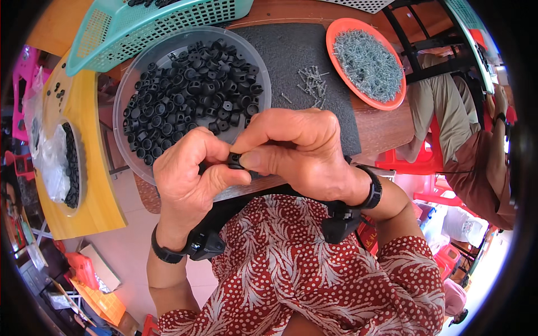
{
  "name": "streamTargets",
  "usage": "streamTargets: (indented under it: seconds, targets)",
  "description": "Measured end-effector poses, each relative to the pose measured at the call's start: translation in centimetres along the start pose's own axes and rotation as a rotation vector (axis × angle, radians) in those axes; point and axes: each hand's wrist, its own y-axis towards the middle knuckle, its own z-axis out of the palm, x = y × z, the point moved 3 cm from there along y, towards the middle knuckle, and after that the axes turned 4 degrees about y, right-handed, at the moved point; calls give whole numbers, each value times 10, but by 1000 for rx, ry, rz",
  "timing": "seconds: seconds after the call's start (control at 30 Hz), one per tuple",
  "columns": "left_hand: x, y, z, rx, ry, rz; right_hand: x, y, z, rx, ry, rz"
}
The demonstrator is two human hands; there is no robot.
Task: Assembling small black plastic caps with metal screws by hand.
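Between both hands, just over the table's near edge, is a small black plastic cap-like part (235, 161). My left hand (188, 173) pinches it from the left with thumb and fingers. From the right, my right hand (300, 151) presses thumb and forefinger against the same part; whether a screw sits between those fingertips is hidden. Behind the hands, a clear round tub (119, 120) holds a heap of similar black parts (190, 84). Loose silver screws (312, 84) lie on a dark foam mat (269, 45) beyond my right hand.
An orange plate (330, 39) piled with silver screws stands at the far right of the table. A teal basket (162, 25) sits behind the tub. At left is a yellow table (101, 207) with another tub of black parts (72, 165). Another person (448, 106) sits at right.
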Motion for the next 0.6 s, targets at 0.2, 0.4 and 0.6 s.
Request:
streamTargets:
  seconds: [0.2, 0.4, 0.6]
  targets:
    - [6, 2, 1, 25, -10, 4, -1, -1, -2, 1, 15, 53]
    - [-12, 3, 7, -17, 309, 122, 2, -5, -12, 164, 99, 200]
    - [-26, 10, 10, -13, 339, 74, 0, 10, -19, 177, 242, 285]
